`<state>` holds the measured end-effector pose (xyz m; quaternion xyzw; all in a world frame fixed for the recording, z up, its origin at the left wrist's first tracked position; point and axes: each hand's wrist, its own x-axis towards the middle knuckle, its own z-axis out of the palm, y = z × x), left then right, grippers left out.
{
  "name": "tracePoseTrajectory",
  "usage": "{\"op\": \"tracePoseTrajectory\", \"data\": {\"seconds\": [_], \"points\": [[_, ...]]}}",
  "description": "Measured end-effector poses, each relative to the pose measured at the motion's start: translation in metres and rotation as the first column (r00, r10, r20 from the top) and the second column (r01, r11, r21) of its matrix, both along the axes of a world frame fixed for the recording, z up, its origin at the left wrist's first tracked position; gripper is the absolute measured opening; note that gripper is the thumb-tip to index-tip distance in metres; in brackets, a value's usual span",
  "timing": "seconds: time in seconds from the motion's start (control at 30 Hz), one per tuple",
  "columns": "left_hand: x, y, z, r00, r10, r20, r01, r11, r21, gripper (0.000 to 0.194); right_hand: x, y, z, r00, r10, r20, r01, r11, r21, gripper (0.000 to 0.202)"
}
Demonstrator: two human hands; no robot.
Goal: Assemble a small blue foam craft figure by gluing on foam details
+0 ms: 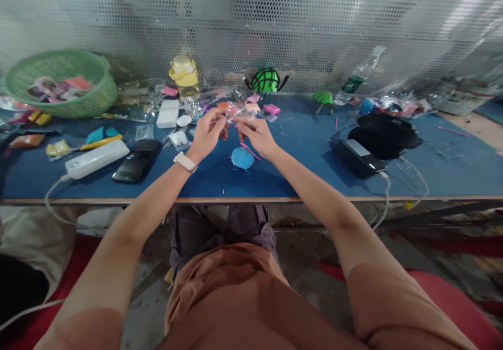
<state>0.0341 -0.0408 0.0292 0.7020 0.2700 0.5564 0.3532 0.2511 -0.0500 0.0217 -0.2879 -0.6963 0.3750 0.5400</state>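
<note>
Over the middle of the blue table [204, 183], my left hand [210, 131] and my right hand [255, 134] are close together, fingers bent inward. Thumb and fingers pinch on each hand, but what lies between the fingertips is too small to make out. Just beyond the fingertips lies clear plastic packaging [239, 110] with orange and pink pieces. Below my hands, a round blue piece [242, 158] with small wire-like loops at its edge rests on the table. A thin pink tool [251, 152] lies along its upper right, near my right hand.
To the left are a green basket [98, 96], a white power bank [97, 160], a black phone [136, 161] and small packets. Behind stand green turtle-like figures [265, 80] and a yellow-topped jar [184, 72]. A black device [357, 159] with cables and a bottle [356, 83] are right.
</note>
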Motion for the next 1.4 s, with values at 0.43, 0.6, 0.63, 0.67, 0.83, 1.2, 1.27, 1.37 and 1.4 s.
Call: {"op": "tracePoseTrajectory", "data": {"seconds": [0.43,0.6,0.63,0.67,0.83,1.2,1.27,1.37,1.4], "points": [[-0.007,0.001,-0.011,0.969,0.219,-0.118,-0.175,0.938,0.300,0.035,-0.012,-0.006,0.003,0.996,0.028,-0.081,-0.031,0.999,-0.044,0.074],[-0.010,0.000,-0.011,0.973,0.210,-0.091,-0.169,0.928,0.333,0.036,-0.010,-0.005,0.006,0.998,0.000,-0.059,-0.003,0.999,-0.037,0.074],[-0.011,0.000,-0.010,0.971,0.219,-0.098,-0.173,0.923,0.342,0.038,-0.009,-0.006,0.006,0.999,0.010,-0.051,-0.012,0.999,-0.037,0.071],[-0.011,-0.001,-0.009,0.966,0.232,-0.114,-0.179,0.918,0.353,0.037,-0.008,-0.006,0.007,0.999,0.022,-0.039,-0.023,0.999,-0.034,0.067],[-0.012,-0.006,-0.002,0.939,0.288,-0.188,-0.196,0.897,0.395,0.031,-0.003,-0.004,0.005,0.992,0.120,0.049,-0.118,0.992,-0.055,0.049],[-0.015,0.004,-0.002,0.973,0.125,-0.195,-0.069,0.960,0.272,0.070,0.001,0.001,0.004,0.974,0.206,-0.093,-0.223,0.945,-0.239,0.040],[-0.017,0.007,-0.004,0.977,0.085,-0.196,-0.032,0.965,0.260,0.076,0.002,0.000,0.006,0.972,0.212,-0.100,-0.230,0.943,-0.240,0.037],[-0.018,0.009,-0.006,0.977,0.050,-0.207,0.009,0.962,0.272,0.077,0.002,-0.001,0.006,0.973,0.217,-0.074,-0.228,0.948,-0.222,0.038],[-0.018,0.009,-0.006,0.977,0.045,-0.207,0.014,0.961,0.275,0.077,0.001,-0.002,0.005,0.973,0.220,-0.063,-0.228,0.951,-0.207,0.040]]}}
